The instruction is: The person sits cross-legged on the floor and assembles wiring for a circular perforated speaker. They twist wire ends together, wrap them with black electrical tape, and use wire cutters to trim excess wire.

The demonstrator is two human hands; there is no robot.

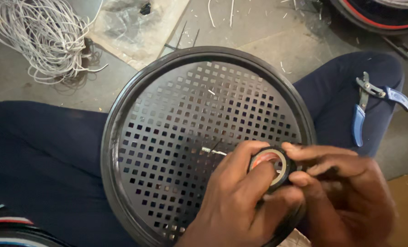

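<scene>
A round black grille (176,123) with many square holes rests on my lap, between my legs in dark blue trousers. Over its lower right part, both hands hold a small roll of black tape (272,165) with a pale inner ring. My left hand (236,201) wraps the roll from the left and below. My right hand (345,192) pinches its right edge with thumb and fingers. A short bare wire end (213,151) sticks up from the grille just left of the roll.
Blue-handled pliers (366,107) lie on my right knee. A coil of white wire (41,34) sits on the concrete floor at the far left, beside a plastic-covered board (135,27). Another round black rim with a red stripe (378,18) is at the top right.
</scene>
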